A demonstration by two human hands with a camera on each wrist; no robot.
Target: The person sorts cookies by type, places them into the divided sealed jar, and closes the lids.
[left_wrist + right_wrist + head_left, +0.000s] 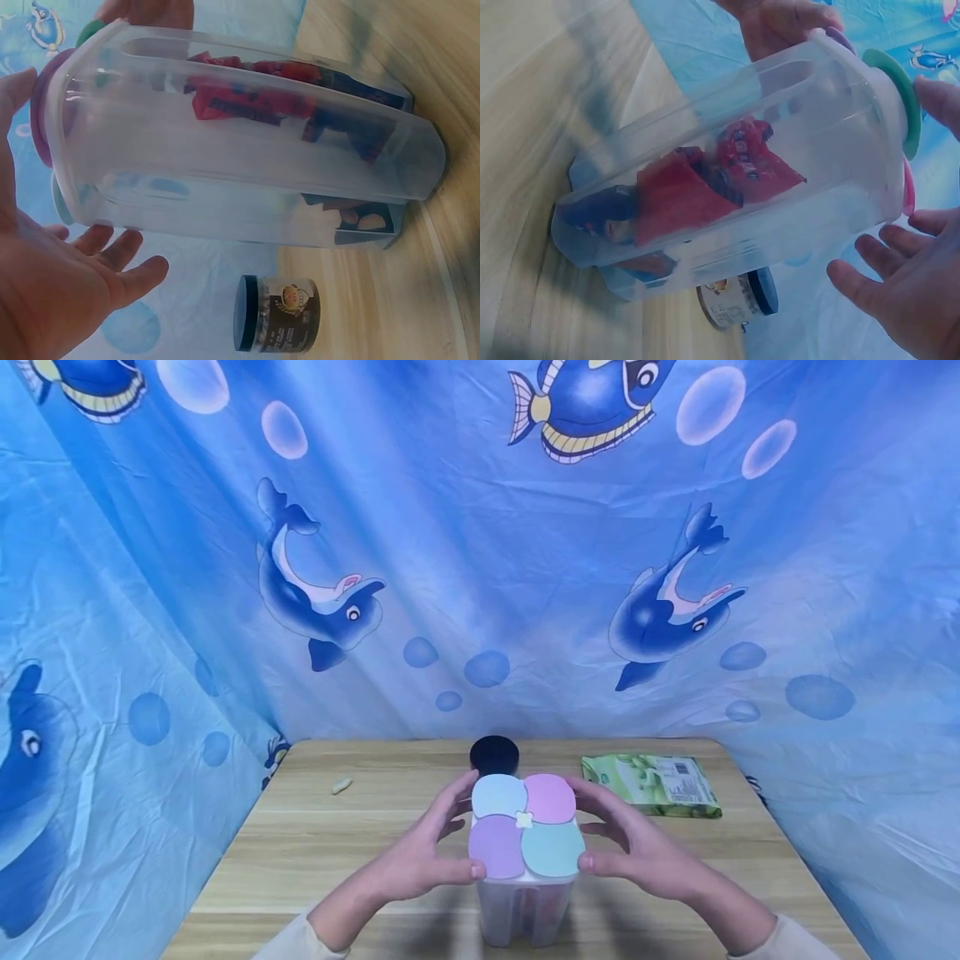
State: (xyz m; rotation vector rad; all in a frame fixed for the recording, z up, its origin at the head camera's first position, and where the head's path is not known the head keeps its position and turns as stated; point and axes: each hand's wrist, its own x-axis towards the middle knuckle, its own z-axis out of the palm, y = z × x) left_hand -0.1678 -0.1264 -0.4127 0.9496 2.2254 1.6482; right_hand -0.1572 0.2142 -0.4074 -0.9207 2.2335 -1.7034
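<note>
- Standing near the front edge of the tabletop (315, 852), roughly mid-width, was a clear plastic container (525, 910) w/ a lid (527, 827) of four pastel flaps (blue, pink, purple, teal).
- Left hand (420, 860) sat at the lid's left side: fingers mostly straight and spread, thumb tip at the purple flap's edge, fingertips near the blue flap. Wrist view showed the palm open beside the wall, nothing clamped in it.
- Right hand (637, 852) mirrored it on the right: fingers extended, thumb at the teal flap's edge, other fingers toward the pink flap. Also open; contact looked light, and whether the palm touched the wall couldn't be told.
- Inside the container: red and dark packets (705, 187), filling only part of it, so prob. light overall.
- Handling, as a judgement: walls stiff, smooth, likely a bit slippery; tall and narrow, so tippy if pushed high up. The flaps looked hinged and may pop open under pressure, so a poor hold. Better to take it by both side walls below the lid rim.
- Behind it, toward the back edge: dark-lidded jar (494, 755). Green packet (651, 783) lay back-right. Small pale bit (342, 786) back-left.
</note>
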